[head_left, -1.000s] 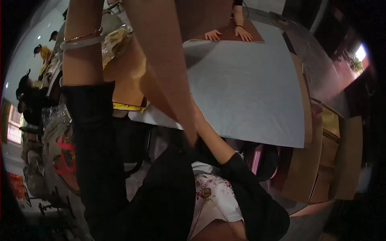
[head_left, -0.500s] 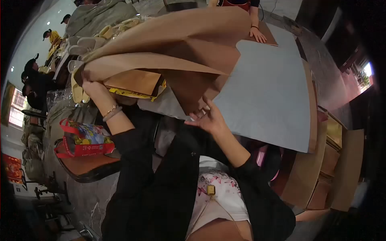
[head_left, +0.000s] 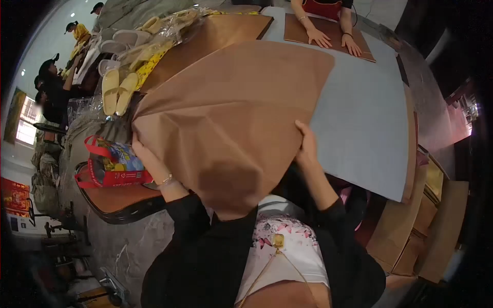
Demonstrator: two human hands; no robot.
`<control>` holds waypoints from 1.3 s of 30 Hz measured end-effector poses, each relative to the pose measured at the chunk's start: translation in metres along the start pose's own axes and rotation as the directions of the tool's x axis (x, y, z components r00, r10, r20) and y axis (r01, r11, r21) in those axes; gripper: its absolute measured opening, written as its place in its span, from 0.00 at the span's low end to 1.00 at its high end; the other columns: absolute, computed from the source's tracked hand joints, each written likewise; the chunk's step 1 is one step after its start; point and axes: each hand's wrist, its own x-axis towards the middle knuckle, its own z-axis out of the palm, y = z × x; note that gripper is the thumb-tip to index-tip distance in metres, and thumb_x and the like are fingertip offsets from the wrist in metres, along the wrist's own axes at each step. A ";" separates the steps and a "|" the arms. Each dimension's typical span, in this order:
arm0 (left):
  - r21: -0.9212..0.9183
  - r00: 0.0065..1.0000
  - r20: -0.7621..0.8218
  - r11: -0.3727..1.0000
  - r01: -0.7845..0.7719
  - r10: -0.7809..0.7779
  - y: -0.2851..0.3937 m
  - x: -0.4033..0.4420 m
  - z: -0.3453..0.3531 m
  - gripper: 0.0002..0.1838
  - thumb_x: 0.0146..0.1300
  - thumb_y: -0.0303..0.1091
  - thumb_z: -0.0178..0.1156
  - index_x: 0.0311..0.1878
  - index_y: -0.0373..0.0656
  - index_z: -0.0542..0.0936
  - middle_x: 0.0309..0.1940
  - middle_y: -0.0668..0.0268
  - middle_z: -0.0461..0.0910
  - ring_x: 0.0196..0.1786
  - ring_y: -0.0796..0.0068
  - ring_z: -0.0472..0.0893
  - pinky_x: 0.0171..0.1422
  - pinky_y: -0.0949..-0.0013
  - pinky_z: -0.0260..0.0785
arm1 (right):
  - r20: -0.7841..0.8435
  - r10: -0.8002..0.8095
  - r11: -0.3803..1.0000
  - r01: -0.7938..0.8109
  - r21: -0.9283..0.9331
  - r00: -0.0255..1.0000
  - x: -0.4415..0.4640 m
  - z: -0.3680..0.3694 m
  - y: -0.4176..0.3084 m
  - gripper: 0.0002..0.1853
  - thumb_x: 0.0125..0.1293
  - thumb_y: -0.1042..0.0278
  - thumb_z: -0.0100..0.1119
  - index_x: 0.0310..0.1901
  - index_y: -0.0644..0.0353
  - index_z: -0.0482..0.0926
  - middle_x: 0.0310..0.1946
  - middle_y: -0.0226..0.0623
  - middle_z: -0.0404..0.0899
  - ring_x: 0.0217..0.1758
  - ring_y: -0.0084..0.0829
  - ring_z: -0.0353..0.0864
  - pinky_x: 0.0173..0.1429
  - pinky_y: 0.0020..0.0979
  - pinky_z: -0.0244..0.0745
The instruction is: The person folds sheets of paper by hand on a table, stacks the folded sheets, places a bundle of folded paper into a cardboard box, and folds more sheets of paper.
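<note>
A large sheet of brown paper (head_left: pixel 231 102), creased across its middle, spreads in front of me. At its left edge, my left hand (head_left: pixel 145 152) grips the paper, with part of the fingers behind it. My right hand (head_left: pixel 306 146) holds the opposite edge, thumb on the near side and the other fingers mostly hidden. The near part of the paper droops toward my chest and carries a dark shadow. Beneath and beyond it, more brown sheets (head_left: pixel 221 33) lie on the table beside a yellow printed wrapping (head_left: pixel 153 65).
A pale blue-grey board (head_left: pixel 362 123) covers the table's right side. Across it, a co-worker's hands (head_left: pixel 331 42) press on a brown sheet (head_left: pixel 298 32). Cream slippers (head_left: pixel 118 92) lie at left, above a red shopping bag (head_left: pixel 120 169) on a chair (head_left: pixel 118 200). Open cartons (head_left: pixel 411 231) stand right.
The paper has swung down from a raised fold and opened out toward me. My right hand has moved right and up onto its edge; my left hand has moved lower and slightly right.
</note>
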 end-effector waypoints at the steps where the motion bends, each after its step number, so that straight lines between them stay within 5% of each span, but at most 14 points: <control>1: -0.101 0.959 0.156 0.962 0.252 -0.235 -0.002 -0.002 -0.011 0.22 0.71 0.42 0.46 0.56 0.34 0.72 0.53 0.56 0.75 0.54 0.63 0.76 0.59 0.63 0.69 | -0.054 -0.110 0.983 0.101 -0.156 0.992 -0.004 0.005 -0.028 0.27 0.61 0.63 0.59 0.60 0.66 0.66 0.55 0.44 0.71 0.56 0.39 0.72 0.59 0.38 0.69; 4: -0.468 0.908 0.064 0.791 0.394 -0.414 -0.045 -0.043 -0.004 0.21 0.71 0.41 0.46 0.59 0.36 0.70 0.59 0.58 0.71 0.61 0.62 0.71 0.64 0.60 0.66 | -0.041 -0.319 0.885 0.282 -0.370 0.947 -0.005 -0.028 -0.089 0.32 0.59 0.63 0.61 0.63 0.67 0.62 0.56 0.46 0.70 0.57 0.39 0.72 0.60 0.37 0.68; 12: -0.156 0.661 0.048 0.648 0.746 -0.749 -0.072 -0.192 -0.048 0.27 0.70 0.45 0.49 0.67 0.43 0.61 0.65 0.56 0.63 0.64 0.54 0.65 0.66 0.51 0.63 | -0.078 -0.474 0.716 0.333 -0.614 0.877 -0.055 -0.141 -0.137 0.42 0.50 0.70 0.65 0.67 0.65 0.58 0.61 0.46 0.66 0.62 0.39 0.67 0.64 0.36 0.64; 14: -0.071 0.559 -0.163 0.575 0.815 -0.813 -0.064 -0.216 -0.034 0.28 0.69 0.45 0.51 0.67 0.41 0.62 0.64 0.57 0.64 0.64 0.56 0.66 0.67 0.55 0.62 | -0.173 -0.485 0.726 0.283 -0.627 0.857 -0.074 -0.169 -0.133 0.45 0.49 0.73 0.65 0.70 0.64 0.53 0.64 0.48 0.61 0.65 0.40 0.64 0.66 0.37 0.61; 17: -0.240 0.394 -0.077 0.400 0.884 -0.916 -0.116 -0.224 -0.120 0.24 0.70 0.44 0.48 0.65 0.43 0.66 0.63 0.59 0.67 0.65 0.59 0.66 0.70 0.55 0.59 | -0.204 -0.498 0.734 0.284 -0.617 0.843 -0.093 -0.210 -0.131 0.47 0.49 0.74 0.65 0.70 0.64 0.51 0.65 0.49 0.59 0.65 0.40 0.64 0.66 0.37 0.61; 21: -0.023 0.320 0.111 0.319 0.947 -0.941 -0.076 -0.226 -0.074 0.23 0.70 0.43 0.49 0.63 0.42 0.68 0.63 0.59 0.68 0.64 0.60 0.67 0.70 0.57 0.59 | -0.279 -0.416 0.771 0.173 -0.614 0.866 -0.112 -0.221 -0.128 0.47 0.49 0.76 0.64 0.70 0.67 0.50 0.64 0.50 0.60 0.65 0.41 0.64 0.66 0.35 0.61; 24: -0.057 0.296 -0.252 0.320 0.946 -0.921 -0.067 -0.227 -0.041 0.22 0.70 0.42 0.50 0.62 0.41 0.68 0.61 0.59 0.69 0.62 0.63 0.69 0.68 0.63 0.61 | -0.273 -0.545 0.707 0.260 -0.657 0.793 -0.106 -0.231 -0.123 0.49 0.51 0.69 0.69 0.70 0.67 0.49 0.62 0.49 0.63 0.62 0.40 0.66 0.65 0.35 0.63; 25: 0.282 0.474 -0.032 0.447 0.849 -0.880 -0.068 -0.227 -0.055 0.22 0.68 0.33 0.50 0.63 0.37 0.66 0.60 0.60 0.70 0.59 0.67 0.71 0.63 0.69 0.63 | -0.262 -0.545 0.694 0.252 -0.675 0.796 -0.109 -0.232 -0.124 0.45 0.57 0.64 0.67 0.70 0.66 0.50 0.60 0.44 0.66 0.60 0.35 0.68 0.61 0.33 0.66; 27: 0.560 0.521 0.241 0.556 0.615 -0.819 -0.072 -0.217 -0.081 0.23 0.66 0.23 0.51 0.64 0.33 0.64 0.58 0.60 0.71 0.56 0.72 0.72 0.58 0.75 0.64 | -0.255 -0.611 0.681 0.333 -0.652 0.749 -0.124 -0.234 -0.120 0.41 0.61 0.63 0.63 0.70 0.66 0.51 0.59 0.43 0.66 0.58 0.33 0.69 0.59 0.32 0.67; 29: 0.891 0.460 0.386 0.452 0.038 -0.800 -0.070 -0.199 -0.084 0.25 0.64 0.19 0.51 0.66 0.32 0.63 0.59 0.57 0.70 0.57 0.69 0.72 0.60 0.72 0.63 | -0.152 -0.798 0.467 0.439 -0.767 0.583 -0.137 -0.246 -0.106 0.29 0.71 0.63 0.50 0.68 0.64 0.55 0.57 0.40 0.67 0.53 0.28 0.70 0.54 0.29 0.68; 33: 0.764 0.524 0.144 0.431 0.480 -0.839 -0.063 -0.221 -0.063 0.28 0.62 0.18 0.52 0.66 0.30 0.61 0.60 0.56 0.69 0.57 0.68 0.71 0.62 0.70 0.61 | 0.050 -0.967 -0.024 0.105 -0.994 0.249 -0.165 -0.292 -0.038 0.23 0.70 0.67 0.49 0.65 0.61 0.61 0.56 0.41 0.61 0.54 0.35 0.69 0.55 0.34 0.69; 35: 0.729 0.516 0.221 0.492 0.477 -0.828 -0.064 -0.216 -0.069 0.29 0.62 0.19 0.53 0.67 0.30 0.60 0.60 0.56 0.69 0.58 0.68 0.70 0.63 0.70 0.59 | 0.091 -0.942 -0.093 0.010 -0.996 0.322 -0.164 -0.329 0.006 0.26 0.68 0.66 0.52 0.65 0.60 0.60 0.58 0.45 0.61 0.57 0.38 0.69 0.57 0.35 0.69; 37: 0.618 0.485 0.233 0.513 0.596 -0.843 -0.070 -0.208 -0.076 0.30 0.62 0.20 0.53 0.67 0.30 0.59 0.60 0.56 0.69 0.59 0.67 0.69 0.64 0.71 0.58 | -0.233 -0.798 0.374 0.155 -0.914 0.555 -0.160 -0.334 0.039 0.27 0.67 0.68 0.54 0.65 0.61 0.60 0.58 0.46 0.66 0.58 0.37 0.71 0.58 0.35 0.70; 39: 0.506 0.466 0.216 0.506 0.698 -0.858 -0.086 -0.192 -0.103 0.30 0.62 0.20 0.53 0.67 0.30 0.59 0.60 0.56 0.69 0.60 0.68 0.69 0.64 0.71 0.58 | -0.211 -0.690 0.469 0.205 -0.859 0.692 -0.145 -0.345 0.068 0.27 0.67 0.73 0.53 0.65 0.63 0.59 0.54 0.43 0.72 0.56 0.33 0.74 0.59 0.31 0.69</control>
